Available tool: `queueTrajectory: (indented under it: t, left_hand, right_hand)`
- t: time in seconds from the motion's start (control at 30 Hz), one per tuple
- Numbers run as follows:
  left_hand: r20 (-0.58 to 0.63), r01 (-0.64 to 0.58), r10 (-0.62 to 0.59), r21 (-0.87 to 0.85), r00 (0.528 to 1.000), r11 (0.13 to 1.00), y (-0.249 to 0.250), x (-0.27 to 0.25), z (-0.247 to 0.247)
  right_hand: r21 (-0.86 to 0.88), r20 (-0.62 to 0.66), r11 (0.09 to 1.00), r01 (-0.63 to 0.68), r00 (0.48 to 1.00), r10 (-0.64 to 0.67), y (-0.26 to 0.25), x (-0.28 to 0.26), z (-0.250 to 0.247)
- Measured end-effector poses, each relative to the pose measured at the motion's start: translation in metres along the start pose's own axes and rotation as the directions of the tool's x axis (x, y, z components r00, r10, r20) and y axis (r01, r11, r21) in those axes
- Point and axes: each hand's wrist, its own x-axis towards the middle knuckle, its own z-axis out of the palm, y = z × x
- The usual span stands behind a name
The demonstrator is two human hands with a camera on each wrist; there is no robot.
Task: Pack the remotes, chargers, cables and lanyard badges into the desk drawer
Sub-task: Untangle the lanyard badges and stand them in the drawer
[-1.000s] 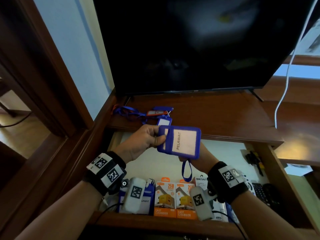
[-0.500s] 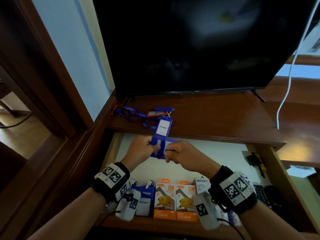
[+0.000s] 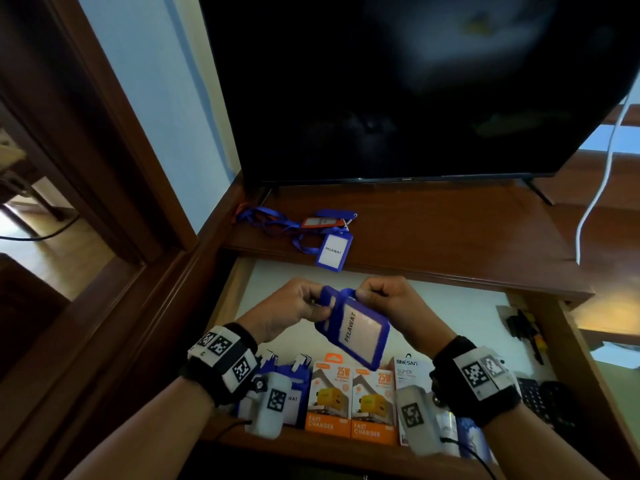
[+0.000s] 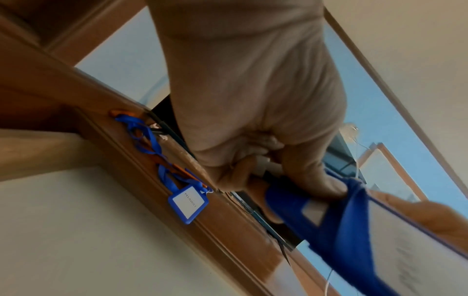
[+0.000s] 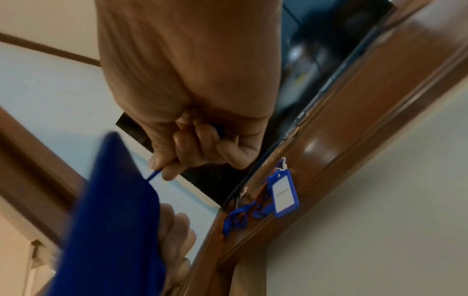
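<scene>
Blue badge [image 3: 356, 329] pinched by left hand [image 3: 289, 311] and right hand [image 3: 389, 306]

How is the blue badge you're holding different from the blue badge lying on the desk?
The held badge is up in the air over the open drawer, pinched by the left hand and right hand; the desk badge lies flat on the desk top, untouched. The held badge hangs tilted, while the desk badge lies among a tangle of lanyards. Both are blue-framed and read PELAWAT.
</scene>
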Motion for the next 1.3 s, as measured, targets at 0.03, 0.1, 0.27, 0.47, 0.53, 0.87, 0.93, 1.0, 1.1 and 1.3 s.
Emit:
queueTrajectory:
  t: [0.03,0.1,0.27,0.47,0.53,0.87,0.93,1.0,1.1,1.3]
  left_hand:
    - [-0.024,-0.02,0.019,-0.073,1.0,0.997,-0.001,0.002,0.003]
    - [-0.084,-0.051,0.033,-0.219,0.996,0.974,-0.001,0.007,0.011]
    - [-0.226,-0.141,0.068,-0.322,0.972,0.936,-0.007,0.014,0.037]
    - [-0.363,-0.111,-0.035,-0.375,0.931,0.92,-0.024,0.009,0.058]
    - [-0.388,-0.083,-0.074,-0.373,0.919,0.924,-0.031,0.006,0.058]
    - [-0.463,0.197,-0.278,-0.215,0.842,0.956,-0.051,0.0,-0.022]
    - [-0.459,0.325,-0.299,-0.024,0.836,0.946,-0.051,0.002,-0.047]
    - [-0.418,0.42,-0.318,0.177,0.851,0.89,-0.052,0.007,-0.067]
    - [-0.289,0.49,-0.396,0.536,0.872,0.687,-0.067,0.013,-0.098]
    - [-0.016,0.321,-0.611,0.861,0.792,0.394,-0.089,0.023,-0.117]
  right_hand:
    - [0.044,-0.006,0.999,0.004,1.0,-0.004,0.002,-0.001,0.0]
    - [0.117,-0.046,0.993,0.01,0.999,-0.004,0.006,-0.003,0.0]
    - [0.274,-0.046,0.961,0.035,0.999,-0.023,0.014,-0.013,0.003]
    - [0.239,0.085,0.967,-0.086,0.994,0.067,0.042,-0.001,0.001]
    - [0.203,0.154,0.972,-0.118,0.984,0.088,0.051,0.004,0.004]
    - [-0.032,0.189,0.967,-0.253,0.948,0.255,0.054,0.059,0.006]
    - [-0.038,0.108,0.967,-0.251,0.961,0.254,0.049,0.081,0.001]
    - [-0.035,0.009,0.971,-0.236,0.972,0.236,0.044,0.104,-0.007]
    - [-0.079,-0.158,0.966,-0.247,0.96,0.233,0.043,0.158,-0.01]
    - [-0.537,-0.281,0.831,-0.147,0.96,-0.012,0.044,0.255,-0.016]
